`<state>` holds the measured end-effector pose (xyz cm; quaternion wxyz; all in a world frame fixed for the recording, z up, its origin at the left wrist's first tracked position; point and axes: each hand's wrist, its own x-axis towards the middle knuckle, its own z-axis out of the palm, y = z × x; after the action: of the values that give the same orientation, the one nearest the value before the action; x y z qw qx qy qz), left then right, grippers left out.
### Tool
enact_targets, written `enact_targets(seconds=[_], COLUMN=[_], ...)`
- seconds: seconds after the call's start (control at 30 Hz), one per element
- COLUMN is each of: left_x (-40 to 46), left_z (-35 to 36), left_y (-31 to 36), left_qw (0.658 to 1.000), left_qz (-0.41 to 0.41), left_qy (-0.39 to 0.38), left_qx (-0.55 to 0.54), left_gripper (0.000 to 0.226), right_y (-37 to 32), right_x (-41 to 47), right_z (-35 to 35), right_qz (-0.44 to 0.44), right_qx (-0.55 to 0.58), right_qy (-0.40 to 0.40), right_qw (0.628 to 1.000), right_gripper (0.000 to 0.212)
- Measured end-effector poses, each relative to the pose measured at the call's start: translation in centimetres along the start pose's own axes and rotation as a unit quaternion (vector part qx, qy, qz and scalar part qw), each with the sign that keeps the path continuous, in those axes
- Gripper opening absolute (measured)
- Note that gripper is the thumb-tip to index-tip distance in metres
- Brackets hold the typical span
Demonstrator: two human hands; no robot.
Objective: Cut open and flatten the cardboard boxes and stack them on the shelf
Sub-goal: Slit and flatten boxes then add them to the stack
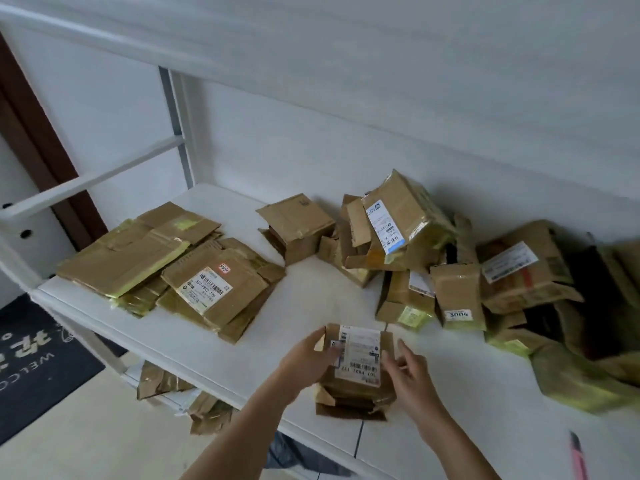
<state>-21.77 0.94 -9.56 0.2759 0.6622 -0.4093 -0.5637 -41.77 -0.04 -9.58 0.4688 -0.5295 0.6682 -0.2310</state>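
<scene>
A small brown cardboard box [358, 372] with a white shipping label sits near the front edge of the white shelf [242, 351]. My left hand [308, 358] grips its left side, thumb on top by the label. My right hand [410, 375] is at its right side with fingers loosely curled; whether they touch the box is unclear. A pile of flattened boxes [173, 268] lies at the shelf's left. Several unflattened boxes [433, 258] are heaped at the back right. A pink utility knife [579, 455] lies at the shelf's front right.
A white wall rises behind the shelf, and the shelf's frame post [180, 129] stands at the back left. More cardboard [194, 400] lies on a lower level. A dark welcome mat [31, 362] is on the floor to the left.
</scene>
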Motion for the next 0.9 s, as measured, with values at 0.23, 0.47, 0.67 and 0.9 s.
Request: enact_targets(seconds=[0.23,0.47,0.67,0.9], left_x=[-4.3,-8.9,-9.8,-9.5], left_z=[10.8,22.7,27.8,26.8], left_y=[2.6,4.5,4.2,3.0], left_qw=[0.991,0.976,0.975,0.983], left_qz=[0.042,0.058,0.085,0.071], left_qy=[-0.007,0.099,0.161,0.167], left_qx=[-0.126,-0.182,-0.126,-0.027], left_gripper=[0.034,0.037,0.031,0.031], right_y=[4.9,10.6,15.8,16.6], right_x=[-4.7,-9.4,-12.6,-13.3], right_z=[-10.2,-18.7,-20.1,-19.0], right_qz=[-0.056,-0.138,-0.131,-0.162], right_qx=[0.051,0.073,0.011,-0.019], right_qy=[0.04,0.078,0.075,0.005], right_qw=[0.996,0.985,0.989,0.987], right_gripper=[0.055,0.032,0.032,0.009])
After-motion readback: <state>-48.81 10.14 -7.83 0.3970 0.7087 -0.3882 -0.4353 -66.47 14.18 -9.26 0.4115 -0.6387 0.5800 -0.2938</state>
